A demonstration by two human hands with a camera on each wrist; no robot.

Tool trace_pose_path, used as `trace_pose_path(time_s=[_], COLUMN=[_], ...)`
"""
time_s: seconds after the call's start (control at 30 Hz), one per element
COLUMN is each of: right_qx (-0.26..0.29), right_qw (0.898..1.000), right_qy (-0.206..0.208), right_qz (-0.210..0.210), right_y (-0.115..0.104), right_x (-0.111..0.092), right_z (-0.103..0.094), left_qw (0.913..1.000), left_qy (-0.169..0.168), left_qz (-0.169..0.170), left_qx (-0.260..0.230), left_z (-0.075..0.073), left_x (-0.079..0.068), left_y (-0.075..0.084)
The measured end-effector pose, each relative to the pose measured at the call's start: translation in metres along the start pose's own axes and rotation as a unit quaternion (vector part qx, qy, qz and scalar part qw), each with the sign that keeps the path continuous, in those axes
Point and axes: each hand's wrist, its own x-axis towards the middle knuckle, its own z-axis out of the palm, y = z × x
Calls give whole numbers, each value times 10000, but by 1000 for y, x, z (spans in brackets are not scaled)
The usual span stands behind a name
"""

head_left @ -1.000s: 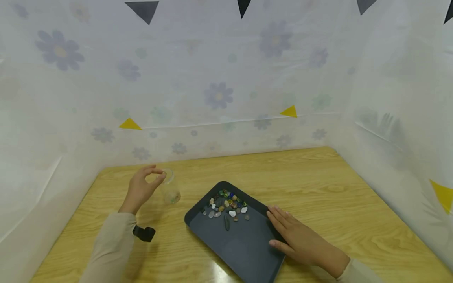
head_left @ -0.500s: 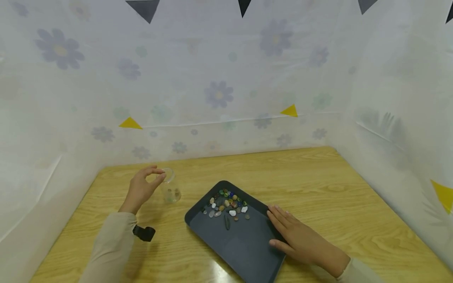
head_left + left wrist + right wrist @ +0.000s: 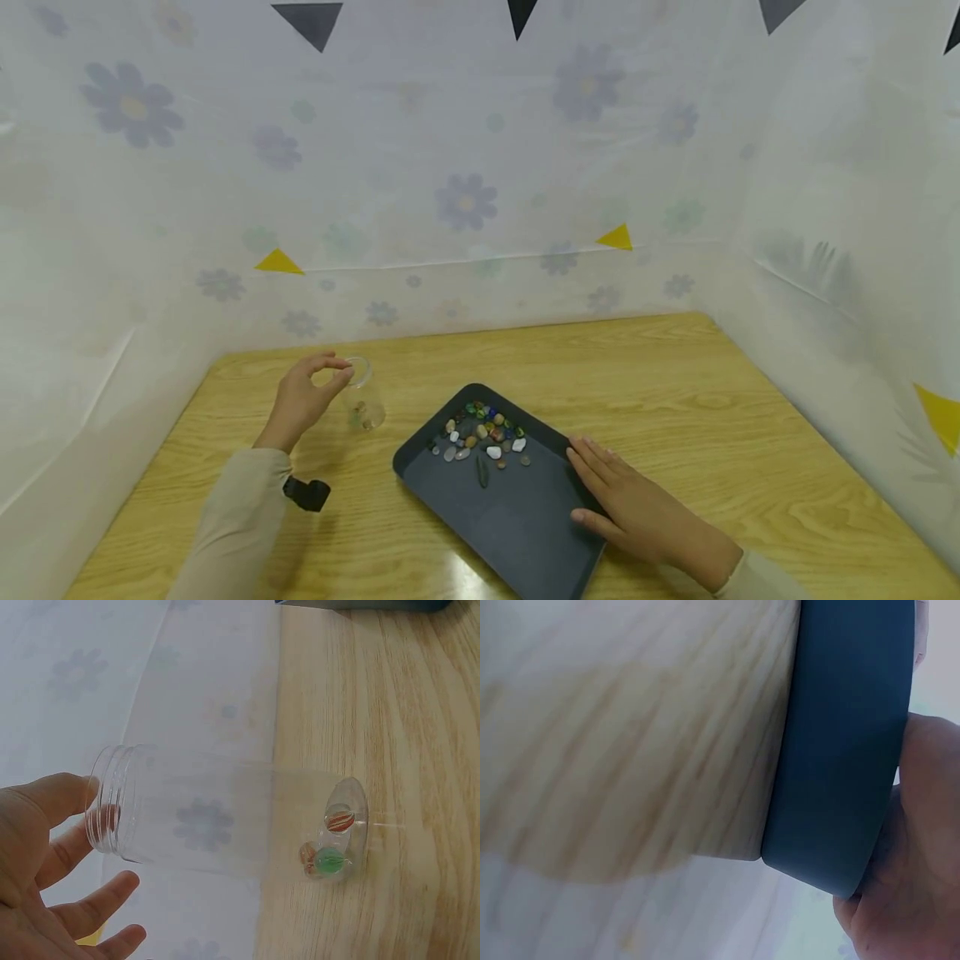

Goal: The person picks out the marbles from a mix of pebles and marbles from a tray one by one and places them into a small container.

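Observation:
My left hand [image 3: 300, 402] pinches the rim of a clear, open-topped jar [image 3: 217, 814] between thumb and forefinger, the other fingers spread beside it. The jar stands on the table at left. At its bottom lie several glass marbles, among them a green one [image 3: 329, 861] and one with orange and white stripes [image 3: 340, 819]. My right hand [image 3: 648, 512] rests with straight fingers across the right rim of a dark grey tray [image 3: 517, 533]. Toward the tray's far corner sit many small pebbles and coloured marbles, including a white pebble [image 3: 492, 452] and a long dark green stone [image 3: 482, 472].
The wood-patterned table [image 3: 750, 433] extends around the tray and jar. White flower-printed sheets [image 3: 465, 150] enclose it at the back and both sides. Yellow triangles and dark pennants mark the sheets. A black strap [image 3: 306, 494] sits at the left wrist.
The marbles inside the jar have shifted about on its bottom. The left hand keeps its pinch on the rim, and the right hand and tray have stayed in place.

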Motion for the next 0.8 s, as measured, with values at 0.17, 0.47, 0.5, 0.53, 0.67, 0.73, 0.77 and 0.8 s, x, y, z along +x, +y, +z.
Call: trace_pose_path(time_s=[0.17, 0.47, 0.5, 0.53, 0.67, 0.73, 0.77, 0.8], right_qx=[-20, -84, -89, -88, -109, -133, -140, -147], right_qw=[9998, 9998, 9998, 9998, 9999, 9999, 9999, 9999], right_qy=[-121, -132, -129, -125, -83, -46, -39, -22], right_qz=[135, 109, 97, 87, 55, 56, 60, 61], right_y=[-2, -3, -3, -3, -3, -3, -3, -3], right_x=[0, 0, 0, 0, 0, 1, 1, 1], right_z=[-1, -2, -2, -2, -2, -1, -1, 0], left_qw=[10000, 9998, 9995, 9989, 9931, 9887, 9866, 9847], left_qy=[0, 85, 163, 248, 687, 840, 874, 881], left_qz=[57, 184, 271, 380, 933, 1229, 1363, 1493], left_qx=[18, 20, 50, 84, 205, 196, 176, 149], left_z=[1, 2, 3, 4, 10, 14, 16, 18], left_x=[1, 1, 2, 2, 5, 7, 8, 9], left_y=[0, -1, -1, -1, 5, 12, 18, 25])
